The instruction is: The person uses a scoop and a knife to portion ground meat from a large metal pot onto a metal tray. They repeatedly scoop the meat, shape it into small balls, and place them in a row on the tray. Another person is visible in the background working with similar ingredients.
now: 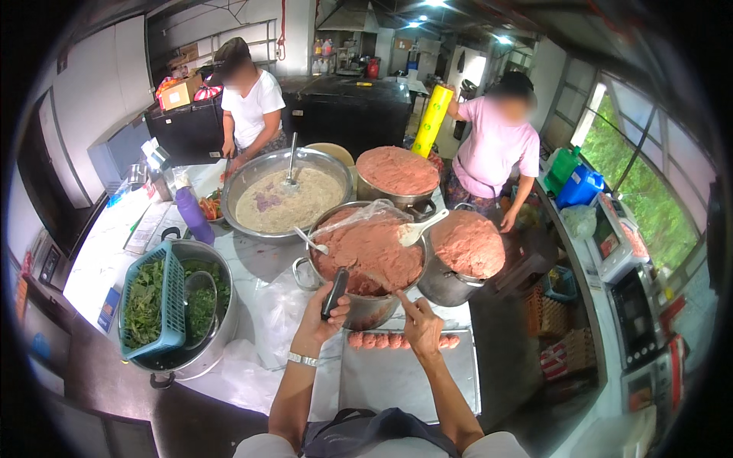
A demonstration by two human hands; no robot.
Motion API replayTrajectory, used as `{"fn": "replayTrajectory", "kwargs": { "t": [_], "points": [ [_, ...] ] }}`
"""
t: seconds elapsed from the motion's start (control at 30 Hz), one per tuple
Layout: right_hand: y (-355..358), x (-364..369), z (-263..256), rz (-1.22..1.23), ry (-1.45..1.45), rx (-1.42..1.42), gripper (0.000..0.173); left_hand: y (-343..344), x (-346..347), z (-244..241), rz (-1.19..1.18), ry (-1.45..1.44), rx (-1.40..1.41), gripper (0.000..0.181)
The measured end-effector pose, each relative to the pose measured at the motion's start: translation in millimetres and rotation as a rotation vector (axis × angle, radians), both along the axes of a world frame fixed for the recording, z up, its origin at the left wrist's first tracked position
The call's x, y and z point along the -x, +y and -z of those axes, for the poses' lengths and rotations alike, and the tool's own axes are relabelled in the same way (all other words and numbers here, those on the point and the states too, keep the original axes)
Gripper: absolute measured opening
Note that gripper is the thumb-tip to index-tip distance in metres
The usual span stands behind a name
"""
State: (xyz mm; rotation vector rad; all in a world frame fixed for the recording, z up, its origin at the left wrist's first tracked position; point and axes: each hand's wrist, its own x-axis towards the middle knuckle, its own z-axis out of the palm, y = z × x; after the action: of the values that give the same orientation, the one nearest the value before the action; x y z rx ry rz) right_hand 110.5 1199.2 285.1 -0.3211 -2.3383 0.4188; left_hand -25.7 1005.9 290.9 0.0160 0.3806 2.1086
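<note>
My left hand is closed around the black handle of a utensil whose far end is down at the ground meat in the large metal pot. Near that pot's front right rim, my right hand has its index finger extended; I cannot tell whether it holds anything. A white plastic spoon and a smaller spoon rest in the pot, with clear plastic film across the meat. Below my hands lies a metal tray with a row of meatballs along its far edge.
Two more meat-filled pots stand behind and right. A steel basin of pale mixture is at back left, near a purple bottle. Leafy greens fill a blue basket at left. Two people stand across the table.
</note>
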Motion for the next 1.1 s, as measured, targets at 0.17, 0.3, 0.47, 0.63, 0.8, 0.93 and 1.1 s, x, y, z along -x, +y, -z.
{"fn": "replayTrajectory", "kwargs": {
  "t": [0.17, 0.3, 0.47, 0.63, 0.8, 0.93, 1.1],
  "points": [
    [5.1, 0.3, 7.5, -0.014, -0.108, -0.019, 0.042, -4.4, -6.3, 3.7, 0.045, -0.056, -0.043, 0.03],
    [-3.3, 2.2, -10.6, -0.045, 0.064, 0.288, 0.036, -2.3, -10.9, 3.2, 0.033, -0.093, -0.048, 0.033],
    [-22.0, 11.1, -14.2, -0.025, 0.107, 0.244, 0.042, 6.1, -17.6, 0.1, 0.088, -0.17, -0.136, 0.039],
    [-31.3, 18.1, 8.0, -0.023, 0.087, 0.132, 0.055, 14.6, -22.8, -3.4, 0.144, -0.26, -0.226, 0.042],
    [-25.2, 13.1, 30.5, -0.012, 0.099, 0.095, 0.058, 10.1, -20.1, 1.5, 0.185, -0.399, -0.371, 0.04],
    [-19.6, 5.1, 29.5, -0.048, 0.084, 0.113, 0.051, 8.8, -21.2, 4.0, 0.131, -0.487, -0.441, 0.039],
    [-13.2, -2.6, 36.0, -0.025, 0.05, 0.08, 0.052, -1.8, -13.4, -1.1, 0.066, -0.382, -0.476, 0.037]
  ]
}}
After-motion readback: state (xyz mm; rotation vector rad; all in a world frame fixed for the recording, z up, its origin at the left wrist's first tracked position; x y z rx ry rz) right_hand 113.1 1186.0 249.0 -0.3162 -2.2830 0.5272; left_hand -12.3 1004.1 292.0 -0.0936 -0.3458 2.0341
